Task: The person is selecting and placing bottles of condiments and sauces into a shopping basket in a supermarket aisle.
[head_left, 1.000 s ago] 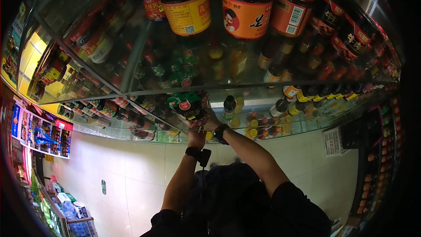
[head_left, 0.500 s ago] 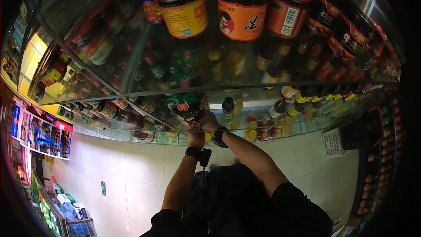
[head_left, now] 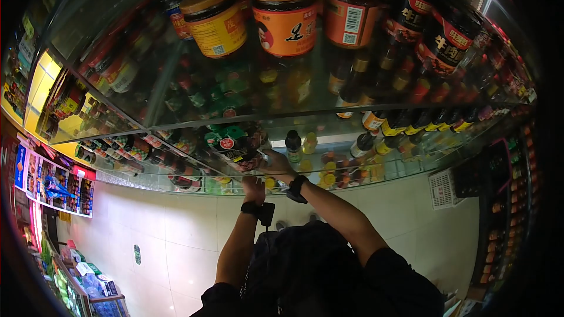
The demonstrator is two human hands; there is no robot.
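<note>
A dark package with a green top and a round red logo (head_left: 229, 142) lies on the glass shelf left of centre, its front end towards me. My right hand (head_left: 278, 167) is at its right side, fingers against it. Just below, at the shelf's front edge, my left hand (head_left: 253, 189) is held low, with its fingers bent and partly hard to make out. A dark bottle with a green label (head_left: 293, 146) stands right of my right hand, beside a yellow bottle (head_left: 309, 143).
Large sauce jars (head_left: 284, 23) stand on the upper glass shelf. Rows of bottles (head_left: 405, 126) line the lower shelf at right, and small jars (head_left: 138, 147) at left. A white basket (head_left: 443, 189) is on the floor at right.
The view has shifted, so the shelves appear further left. My left hand has come away from the package to the shelf edge, while my right hand stays at the package's side.
</note>
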